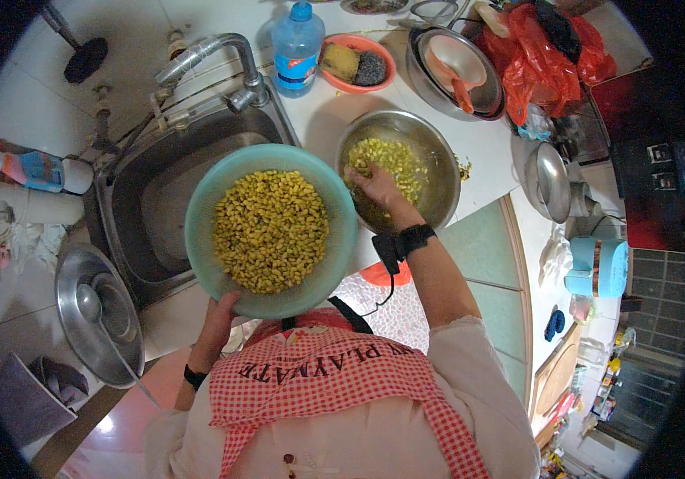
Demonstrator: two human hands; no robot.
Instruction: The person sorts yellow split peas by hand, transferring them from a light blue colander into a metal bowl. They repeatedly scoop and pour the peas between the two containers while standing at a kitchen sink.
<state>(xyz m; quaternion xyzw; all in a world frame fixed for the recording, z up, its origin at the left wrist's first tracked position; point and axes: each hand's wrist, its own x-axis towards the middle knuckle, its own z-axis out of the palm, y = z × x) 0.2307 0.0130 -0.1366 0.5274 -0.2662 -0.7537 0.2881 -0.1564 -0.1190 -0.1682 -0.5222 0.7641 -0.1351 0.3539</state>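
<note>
My left hand (224, 314) grips the near rim of a green plastic colander (342, 230), which is held tilted over the sink's right edge. Yellow-green beans (270, 230) fill the middle of the colander. To its right, a stainless steel bowl (443, 179) stands on the white counter with more beans, paler and wet-looking, inside. My right hand (374, 182) reaches into this bowl, its fingers among the beans at the left side; whether they grip any cannot be told.
The metal sink (157, 209) and its faucet (211, 51) lie left. Behind the bowl stand a blue bottle (297, 54), an orange bowl with scrubbers (389, 75) and nested bowls (417, 78). A metal pan with a ladle (70, 317) is at far left; red plastic bags (543, 66) lie back right.
</note>
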